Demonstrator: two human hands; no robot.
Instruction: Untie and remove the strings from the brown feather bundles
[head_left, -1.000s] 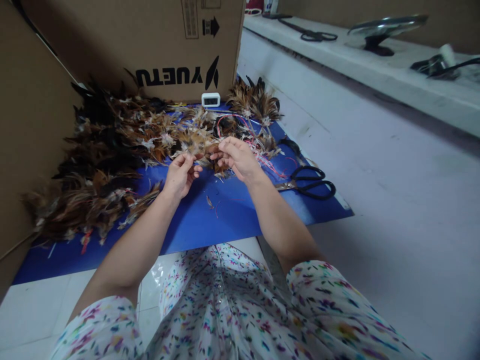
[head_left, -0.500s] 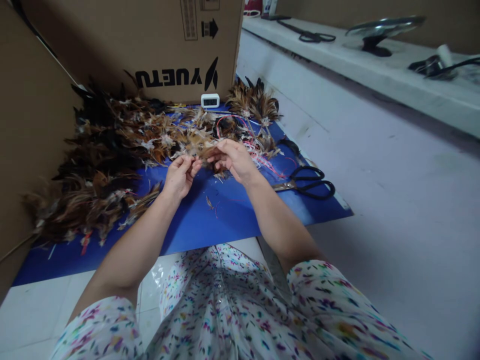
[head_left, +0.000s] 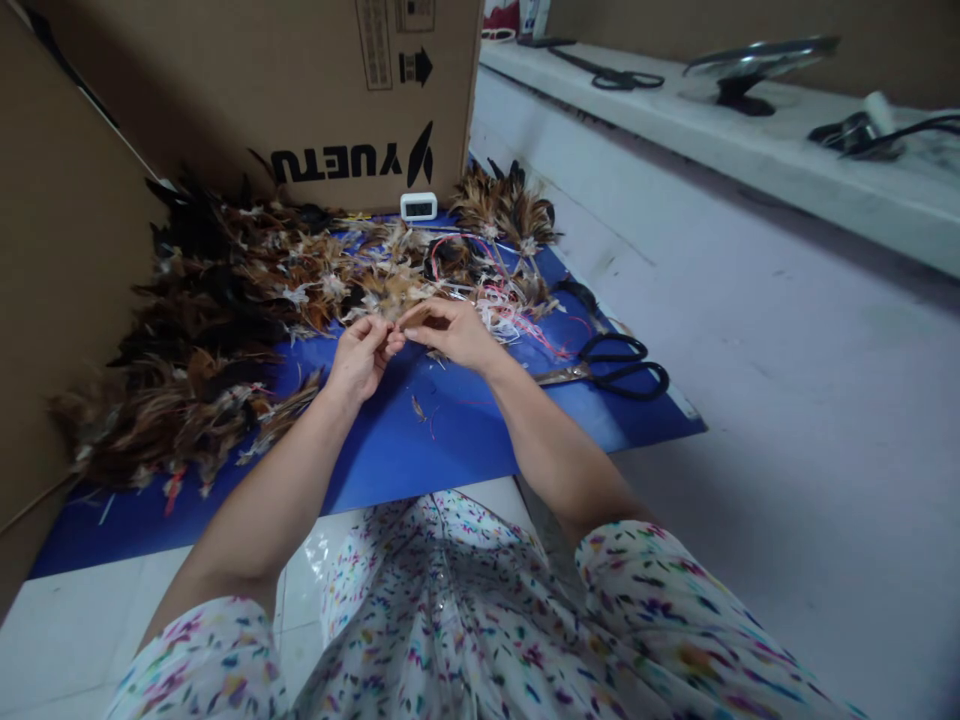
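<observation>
My left hand [head_left: 363,358] is closed in a pinch over the blue board [head_left: 465,440], its fingertips on small brown feathers. My right hand [head_left: 456,334] meets it from the right, thumb and forefinger pinched at the same spot. A fluffy tan tuft [head_left: 395,293] shows just beyond the fingertips; whether it is held or lies in the pile I cannot tell. Behind and left of the hands spreads a large heap of brown and black feathers [head_left: 225,280]. Pink and white strings [head_left: 510,312] lie tangled beyond my right hand.
Black-handled scissors [head_left: 619,368] lie right of my right forearm. A small white digital clock [head_left: 418,207] stands before a cardboard box [head_left: 337,90]. A feather bunch [head_left: 510,208] rests by the wall. More scissors [head_left: 619,78] and a round mirror-like object [head_left: 757,58] are on the ledge [head_left: 697,120].
My right hand has moved slightly left and down, and its fingers have closed in against my left fingertips. The left hand stays nearly in place.
</observation>
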